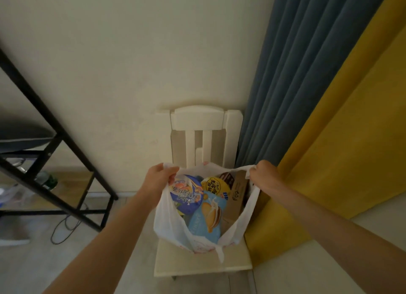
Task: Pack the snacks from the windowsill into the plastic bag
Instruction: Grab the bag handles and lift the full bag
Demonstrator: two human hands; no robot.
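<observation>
A white plastic bag [171, 228] stands on the seat of a cream chair [197, 265], its mouth pulled wide. My left hand [159, 176] grips the bag's left handle. My right hand [262, 173] grips the right handle. Inside lie several snacks: a blue pack with orange print [186, 195], a light blue biscuit pack [207, 217], a round yellow pack [214, 185] and a brown carton [236, 192].
The chair's slatted back [198, 129] leans against a pale wall. Blue curtain [285, 85] and yellow curtain [340, 151] hang at the right. A black metal shelf frame [55, 140] stands at the left, with a cable [63, 225] on the floor beneath.
</observation>
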